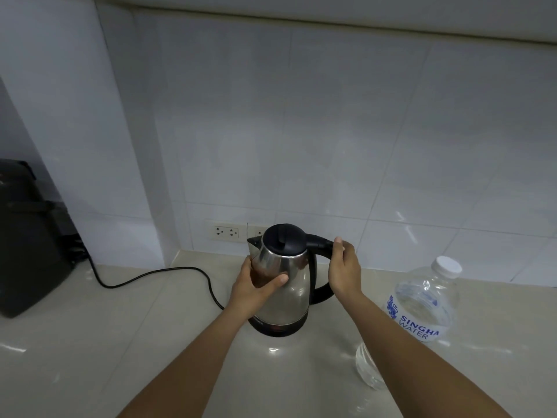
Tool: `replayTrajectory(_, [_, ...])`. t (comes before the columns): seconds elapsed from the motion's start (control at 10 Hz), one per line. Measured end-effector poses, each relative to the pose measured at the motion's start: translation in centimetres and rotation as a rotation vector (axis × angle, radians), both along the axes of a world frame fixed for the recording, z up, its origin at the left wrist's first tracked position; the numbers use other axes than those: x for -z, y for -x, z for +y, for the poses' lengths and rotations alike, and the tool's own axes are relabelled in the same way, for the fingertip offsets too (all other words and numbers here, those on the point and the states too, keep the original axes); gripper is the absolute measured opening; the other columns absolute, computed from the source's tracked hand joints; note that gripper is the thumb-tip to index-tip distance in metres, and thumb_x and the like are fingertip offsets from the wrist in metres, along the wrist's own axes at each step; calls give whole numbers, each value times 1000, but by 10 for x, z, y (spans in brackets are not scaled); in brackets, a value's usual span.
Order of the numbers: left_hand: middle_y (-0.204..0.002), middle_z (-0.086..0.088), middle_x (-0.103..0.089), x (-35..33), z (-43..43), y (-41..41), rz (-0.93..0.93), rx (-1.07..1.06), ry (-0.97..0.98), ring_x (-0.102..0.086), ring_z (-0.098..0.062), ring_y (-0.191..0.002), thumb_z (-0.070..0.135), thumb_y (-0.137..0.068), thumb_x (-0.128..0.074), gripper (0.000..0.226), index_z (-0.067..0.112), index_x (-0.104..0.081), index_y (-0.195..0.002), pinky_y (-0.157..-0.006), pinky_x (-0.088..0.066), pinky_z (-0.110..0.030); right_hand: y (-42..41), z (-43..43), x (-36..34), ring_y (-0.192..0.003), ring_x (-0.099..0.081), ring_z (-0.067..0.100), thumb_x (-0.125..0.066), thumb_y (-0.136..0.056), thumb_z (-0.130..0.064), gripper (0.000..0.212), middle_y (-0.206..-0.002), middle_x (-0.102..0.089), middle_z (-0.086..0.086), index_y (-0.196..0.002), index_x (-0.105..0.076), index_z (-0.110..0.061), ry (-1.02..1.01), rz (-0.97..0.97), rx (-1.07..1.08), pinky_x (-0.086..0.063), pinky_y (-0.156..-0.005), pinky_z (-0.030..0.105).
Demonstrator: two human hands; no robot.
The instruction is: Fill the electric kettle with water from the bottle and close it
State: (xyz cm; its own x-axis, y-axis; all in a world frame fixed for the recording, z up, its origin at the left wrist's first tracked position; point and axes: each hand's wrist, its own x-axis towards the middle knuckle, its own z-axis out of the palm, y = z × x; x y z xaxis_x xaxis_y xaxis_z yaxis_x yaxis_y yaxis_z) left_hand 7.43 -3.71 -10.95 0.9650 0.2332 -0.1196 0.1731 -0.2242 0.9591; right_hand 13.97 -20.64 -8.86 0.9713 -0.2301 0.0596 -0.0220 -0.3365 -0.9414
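Observation:
A steel electric kettle (294, 286) with a black lid (283, 238) stands on its black base on the counter, lid down. My left hand (256, 289) presses against the kettle's steel body on the left side, below the spout. My right hand (343, 268) grips the black handle (318, 241) on the right. A large clear water bottle (422, 306) with a white cap (446, 265) and blue lettering stands upright to the right of the kettle, untouched.
A black power cord (156, 274) runs across the counter (90, 342) from the kettle's base toward a black appliance (30, 251) at the left. Wall sockets (224, 232) sit behind the kettle. A clear glass object (366, 369) shows partly under my right forearm.

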Motion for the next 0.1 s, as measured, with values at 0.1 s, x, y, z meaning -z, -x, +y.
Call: replayTrajectory(0.1, [-149, -3, -38, -22, 6, 5, -21, -31, -141, -34, -25, -140, 49, -71, -76, 96, 15, -25, -147, -106, -34, -35, -4, -4, -26, -141, -41, 36, -30, -104, -47, 66, -152, -45, 21, -153, -34, -3, 171, 30, 35, -32, -118, 46])
